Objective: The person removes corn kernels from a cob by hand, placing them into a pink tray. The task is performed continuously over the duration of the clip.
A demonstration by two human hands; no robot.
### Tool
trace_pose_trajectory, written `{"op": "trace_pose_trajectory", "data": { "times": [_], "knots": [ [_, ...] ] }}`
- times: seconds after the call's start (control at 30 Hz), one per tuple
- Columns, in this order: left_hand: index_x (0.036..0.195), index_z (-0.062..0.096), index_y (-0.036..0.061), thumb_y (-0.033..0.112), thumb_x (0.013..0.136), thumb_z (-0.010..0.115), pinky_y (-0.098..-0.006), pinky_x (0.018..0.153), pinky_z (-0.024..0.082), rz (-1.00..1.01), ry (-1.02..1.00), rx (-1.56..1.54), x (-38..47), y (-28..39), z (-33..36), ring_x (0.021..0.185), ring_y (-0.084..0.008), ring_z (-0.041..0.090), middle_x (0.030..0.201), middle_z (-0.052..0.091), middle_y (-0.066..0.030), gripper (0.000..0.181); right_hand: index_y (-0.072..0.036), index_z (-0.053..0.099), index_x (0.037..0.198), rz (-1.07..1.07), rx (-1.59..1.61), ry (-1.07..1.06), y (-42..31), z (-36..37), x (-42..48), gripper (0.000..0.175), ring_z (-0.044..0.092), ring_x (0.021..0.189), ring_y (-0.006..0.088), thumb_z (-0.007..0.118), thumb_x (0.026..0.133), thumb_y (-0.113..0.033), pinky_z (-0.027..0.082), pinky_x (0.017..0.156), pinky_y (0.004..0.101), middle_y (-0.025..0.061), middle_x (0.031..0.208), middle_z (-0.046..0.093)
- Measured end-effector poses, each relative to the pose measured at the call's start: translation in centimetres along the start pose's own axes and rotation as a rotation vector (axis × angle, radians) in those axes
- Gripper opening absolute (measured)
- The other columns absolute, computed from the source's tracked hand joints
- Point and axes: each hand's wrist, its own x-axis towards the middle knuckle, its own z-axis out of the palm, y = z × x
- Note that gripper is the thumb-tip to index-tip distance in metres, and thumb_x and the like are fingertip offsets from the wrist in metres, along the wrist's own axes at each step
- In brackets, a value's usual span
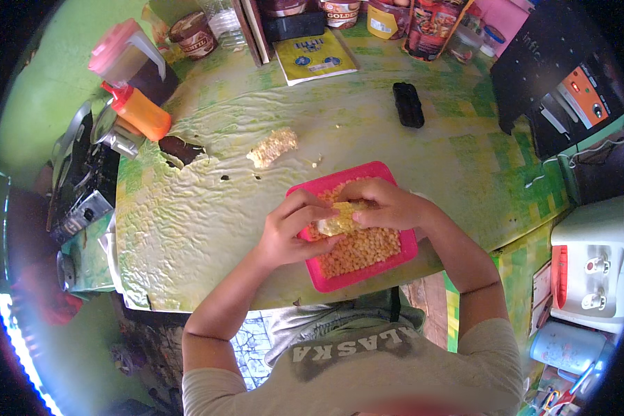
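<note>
Above a pink plastic tray (361, 281) at the table's front edge, both my hands grip one partly stripped corn cob (340, 221). My left hand (296, 229) holds its pale, bared end, thumb below and fingers above. At the other end, my right hand (387, 205) presses its thumb against the yellow kernels. Loose corn kernels (361, 252) cover the bottom of the tray. A stripped corn cob (273, 148) lies on the table beyond the tray, with a few stray kernels (317, 162) near it.
A green checked plastic cover (197, 249) on the table is wrinkled and torn at left. An orange squeeze bottle (143, 112) and a pink-lidded pitcher (135, 62) stand there. Farther back are a yellow booklet (314, 54), a black plastic object (408, 104) and several tubs (193, 35).
</note>
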Motion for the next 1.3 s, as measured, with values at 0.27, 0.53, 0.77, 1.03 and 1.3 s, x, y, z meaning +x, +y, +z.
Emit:
{"op": "trace_pose_trajectory", "data": {
  "times": [0.27, 0.53, 0.77, 1.03, 1.3],
  "knots": [
    [0.094, 0.066, 0.0049, 0.006, 0.06, 0.081, -0.0309, 0.066, 0.052, 0.006, -0.033, -0.005, 0.1, 0.1, 0.2, 0.081, -0.023, 0.061, 0.091, 0.06, -0.0092, 0.038, 0.0, 0.058, 0.107, 0.009, -0.221, -0.047, -0.1, 0.7, 0.3, 0.036, 0.061, 0.092, 0.0339, 0.053, 0.079, -0.021, 0.046, 0.079, 0.0426, 0.0202, 0.097, 0.062],
    [0.09, 0.062, 0.0023, 0.003, 0.06, 0.078, -0.0291, 0.064, 0.052, -0.036, 0.06, 0.001, 0.4, -0.8, 0.0, 0.081, -0.0211, 0.06, 0.09, 0.059, -0.01, 0.034, 0.003, 0.054, 0.112, 0.02, -0.009, 0.106, -0.3, 0.7, -0.2, 0.037, 0.058, 0.099, 0.0258, 0.051, 0.084, -0.02, 0.044, 0.085, 0.0374, 0.0174, 0.103, 0.059],
    [0.096, 0.059, 0.0002, 0.001, 0.065, 0.076, -0.0257, 0.069, 0.058, -0.298, 0.156, -0.269, 0.0, -0.9, 1.0, 0.093, -0.0204, 0.062, 0.102, 0.061, -0.0123, 0.035, 0.004, 0.054, 0.11, 0.006, -0.089, 0.099, -0.3, 0.3, -0.2, 0.037, 0.059, 0.095, 0.0236, 0.055, 0.085, -0.023, 0.046, 0.083, 0.0366, 0.0162, 0.1, 0.061],
    [0.108, 0.063, 0.0018, 0.004, 0.064, 0.082, -0.0265, 0.069, 0.057, -0.212, 0.017, -0.172, 0.2, -1.1, 0.2, 0.092, -0.0192, 0.065, 0.108, 0.064, -0.0137, 0.048, 0.005, 0.052, 0.116, 0.09, 0.031, 0.04, -0.4, 0.2, -0.2, 0.041, 0.057, 0.092, 0.018, 0.057, 0.083, -0.018, 0.046, 0.081, 0.0334, 0.0127, 0.099, 0.06],
    [0.101, 0.067, 0.002, 0.005, 0.062, 0.083, -0.0279, 0.067, 0.056, -0.173, 0.008, -0.127, 0.5, -0.8, 0.4, 0.089, -0.0203, 0.066, 0.102, 0.066, -0.0127, 0.042, 0.004, 0.06, 0.099, 0.04, -0.119, 0.122, -0.3, 0.5, 0.1, 0.04, 0.064, 0.083, 0.0288, 0.058, 0.08, -0.031, 0.048, 0.073, 0.0381, 0.0215, 0.089, 0.064]
  ]
}}
